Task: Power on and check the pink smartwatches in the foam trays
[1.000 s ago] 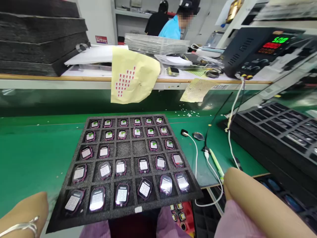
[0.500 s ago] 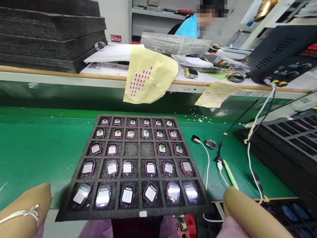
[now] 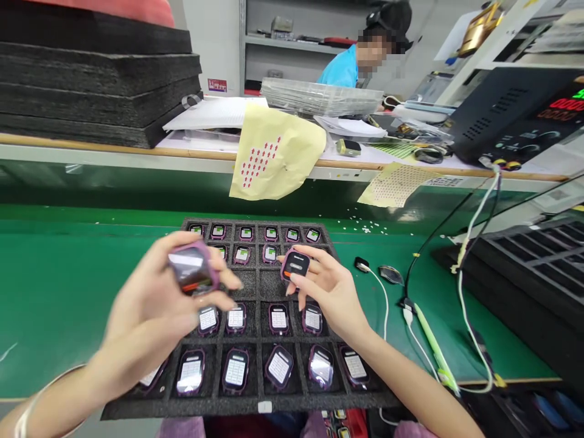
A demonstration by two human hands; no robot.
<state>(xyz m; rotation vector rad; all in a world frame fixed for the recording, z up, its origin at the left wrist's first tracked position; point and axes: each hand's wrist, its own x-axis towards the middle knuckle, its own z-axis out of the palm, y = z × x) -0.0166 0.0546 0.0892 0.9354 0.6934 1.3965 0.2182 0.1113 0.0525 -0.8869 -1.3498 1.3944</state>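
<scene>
In my left hand [image 3: 157, 298], raised over the left of the foam tray, is a purple-framed smartwatch [image 3: 190, 267], blurred by motion. My right hand [image 3: 326, 289] pinches another purple smartwatch [image 3: 295, 266] between thumb and fingers, its lit screen facing me with an orange strip low on it. Beneath both hands lies the black foam tray [image 3: 241, 281], divided into square pockets. Smartwatches with lit screens sit in most visible pockets; those in the front rows [image 3: 236, 369] show white grids, and those at the back [image 3: 246, 233] show green patches. My hands hide part of the middle rows.
Right of the tray lie a small black device on a white cable [image 3: 362, 263], a green pen-like stick [image 3: 431, 344] and stacked black trays [image 3: 538, 274]. A shelf [image 3: 191, 152] behind carries foam blocks [image 3: 100, 79], papers and a power supply [image 3: 515, 115]. A person in blue is beyond.
Both hands have come up from the tray's lower sides to above its middle, each now with a smartwatch. The view has tilted slightly upward.
</scene>
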